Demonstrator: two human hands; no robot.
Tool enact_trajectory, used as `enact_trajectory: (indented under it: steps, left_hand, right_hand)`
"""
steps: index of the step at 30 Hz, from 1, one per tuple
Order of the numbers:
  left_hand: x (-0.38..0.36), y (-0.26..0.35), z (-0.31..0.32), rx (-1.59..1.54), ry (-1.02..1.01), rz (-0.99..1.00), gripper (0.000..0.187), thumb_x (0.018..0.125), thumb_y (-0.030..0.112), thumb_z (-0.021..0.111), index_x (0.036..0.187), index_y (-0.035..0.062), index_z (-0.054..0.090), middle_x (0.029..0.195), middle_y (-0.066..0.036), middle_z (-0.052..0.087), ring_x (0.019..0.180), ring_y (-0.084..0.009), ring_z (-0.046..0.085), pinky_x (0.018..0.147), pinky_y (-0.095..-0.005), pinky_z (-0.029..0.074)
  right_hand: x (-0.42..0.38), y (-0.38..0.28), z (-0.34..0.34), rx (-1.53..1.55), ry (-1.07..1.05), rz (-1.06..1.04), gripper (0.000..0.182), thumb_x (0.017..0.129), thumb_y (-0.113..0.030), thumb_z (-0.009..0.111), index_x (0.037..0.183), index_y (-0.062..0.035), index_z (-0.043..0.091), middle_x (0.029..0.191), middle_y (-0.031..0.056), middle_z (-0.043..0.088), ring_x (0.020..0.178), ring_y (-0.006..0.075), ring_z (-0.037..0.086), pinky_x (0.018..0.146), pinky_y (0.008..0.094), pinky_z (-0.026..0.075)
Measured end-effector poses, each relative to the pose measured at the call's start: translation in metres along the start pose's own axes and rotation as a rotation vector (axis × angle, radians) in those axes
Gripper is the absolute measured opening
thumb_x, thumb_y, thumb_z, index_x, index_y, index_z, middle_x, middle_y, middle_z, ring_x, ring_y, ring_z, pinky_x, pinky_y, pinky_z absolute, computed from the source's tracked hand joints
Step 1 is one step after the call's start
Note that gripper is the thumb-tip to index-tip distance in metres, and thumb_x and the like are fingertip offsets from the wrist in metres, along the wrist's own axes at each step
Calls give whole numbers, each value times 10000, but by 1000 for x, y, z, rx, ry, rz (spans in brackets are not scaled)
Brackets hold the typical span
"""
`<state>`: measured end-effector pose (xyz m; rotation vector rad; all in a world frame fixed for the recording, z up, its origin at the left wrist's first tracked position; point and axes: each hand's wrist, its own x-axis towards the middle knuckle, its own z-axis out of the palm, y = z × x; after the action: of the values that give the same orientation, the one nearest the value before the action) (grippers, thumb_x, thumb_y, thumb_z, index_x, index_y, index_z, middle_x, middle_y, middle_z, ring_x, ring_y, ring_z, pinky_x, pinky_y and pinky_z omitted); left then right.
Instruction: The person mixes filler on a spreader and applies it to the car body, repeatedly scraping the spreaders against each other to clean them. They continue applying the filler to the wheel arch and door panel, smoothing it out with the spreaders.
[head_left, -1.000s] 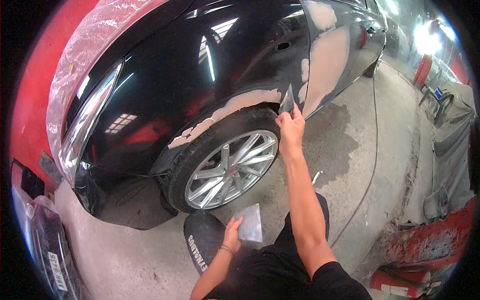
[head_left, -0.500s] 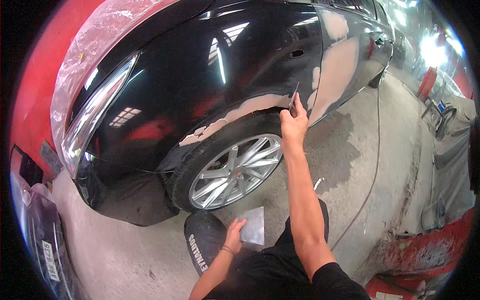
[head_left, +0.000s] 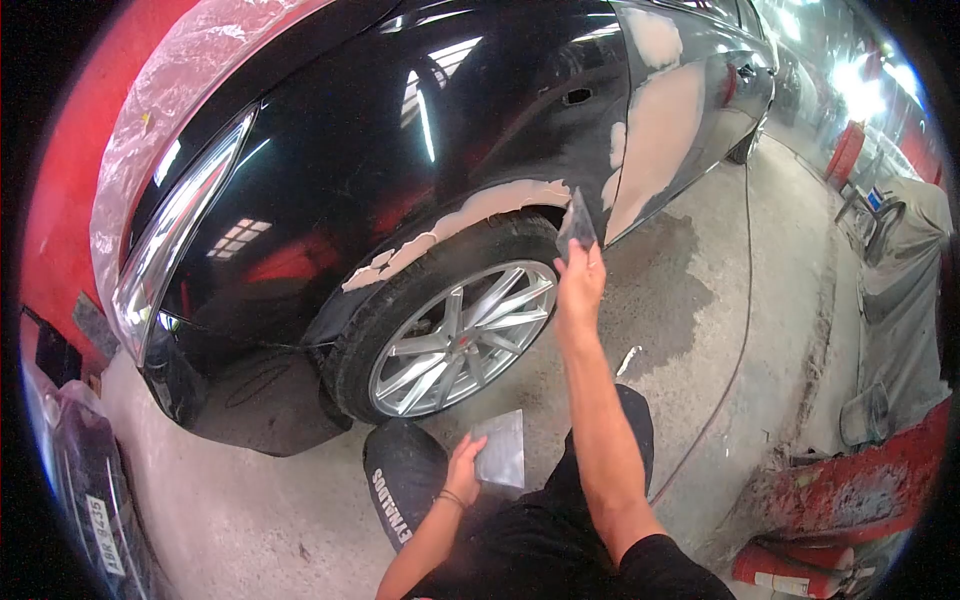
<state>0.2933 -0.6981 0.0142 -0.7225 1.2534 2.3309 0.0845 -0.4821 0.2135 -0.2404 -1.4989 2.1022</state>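
The right hand [head_left: 580, 285] is clamped on a dark spreader [head_left: 577, 225], whose tip is by the tan strip [head_left: 490, 204], up and left of that hand — light, even pressure would suit, I'd judge. The left hand [head_left: 463, 468] grips a flat plate [head_left: 503, 452] to its right.

I see the car [head_left: 480, 110] cut off above; the right fingers [head_left: 597, 262] hide the scraper's [head_left: 576, 220] base, and whether it touches the car I cannot tell.
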Motion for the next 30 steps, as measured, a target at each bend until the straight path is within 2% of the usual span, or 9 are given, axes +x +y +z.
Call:
enact_trajectory:
  steps: [1, 5, 8, 10, 14, 17, 25, 28, 30]
  left_hand:
    - [1, -1, 0, 6, 10, 2, 898, 968, 225, 736, 1689, 24, 240, 1571, -155, 513, 1391, -310, 554, 1140, -499, 473]
    - [4, 0, -3, 14, -21, 9, 824, 969, 231, 737, 1654, 31, 324, 1530, -130, 554, 1366, -296, 573, 1127, -495, 482]
    - [2, 1, -1, 5, -66, 18, 763, 976, 226, 729, 1626, 35, 377, 1496, -117, 582, 1338, -282, 594, 1111, -486, 498]
    - [10, -2, -9, -4, -146, 31, 735, 984, 221, 718, 1617, 37, 392, 1478, -115, 597, 1323, -275, 606, 1102, -483, 506]
    - [8, -3, -2, -26, -35, 14, 742, 996, 220, 704, 1632, 32, 370, 1486, -123, 594, 1315, -277, 610, 1096, -486, 511]
    - [8, -5, -1, -38, 40, 2, 765, 999, 226, 704, 1644, 23, 347, 1511, -129, 572, 1321, -279, 605, 1097, -489, 510]
    - [14, -13, -8, -25, 26, -1, 728, 1011, 239, 678, 1629, 5, 372, 1523, -141, 557, 1358, -278, 571, 1106, -453, 501]
    - [11, -7, -9, -51, -2, -37, 815, 969, 269, 748, 1626, -33, 373, 1518, -151, 573, 1354, -253, 579, 1117, -378, 481]
    - [7, -2, -6, -50, -45, -15, 754, 988, 256, 718, 1615, -19, 401, 1507, -137, 588, 1332, -236, 597, 1106, -367, 485]
  right_hand:
    - [14, 5, -5, 37, 3, -17, 482, 1109, -268, 500, 1558, -97, 523, 1506, 106, 587, 1363, 261, 556, 1105, 476, 466]
    - [57, 13, -11, -100, -14, -95, 510, 1106, -287, 503, 1578, -94, 494, 1522, 110, 575, 1389, 282, 529, 1120, 505, 435]
    - [63, 12, -1, -13, -21, -39, 541, 1082, -272, 533, 1590, -94, 480, 1535, 102, 561, 1400, 284, 524, 1115, 499, 438]
    - [65, 14, 8, -46, -8, -24, 575, 1056, -244, 554, 1607, -98, 474, 1516, 88, 560, 1340, 257, 548, 1093, 472, 451]
    - [49, 0, 24, -163, -42, -48, 660, 981, -145, 598, 1627, -91, 475, 1464, 71, 545, 1182, 191, 571, 1040, 390, 472]
    - [14, -25, 44, -154, -68, -159, 658, 937, -54, 600, 1588, -25, 507, 1498, 184, 521, 1350, 299, 557, 1171, 367, 407]
    - [-60, -33, 92, -368, -115, -497, 697, 882, -44, 617, 1570, -9, 517, 1460, 234, 513, 1354, 368, 536, 1191, 416, 402]
    - [-88, -37, 107, -419, -140, -559, 723, 854, -21, 626, 1570, -14, 521, 1442, 246, 514, 1337, 402, 517, 1181, 458, 398]
    - [-108, -38, 116, -443, -156, -601, 740, 844, -15, 625, 1576, -20, 517, 1437, 244, 516, 1326, 407, 512, 1169, 468, 400]
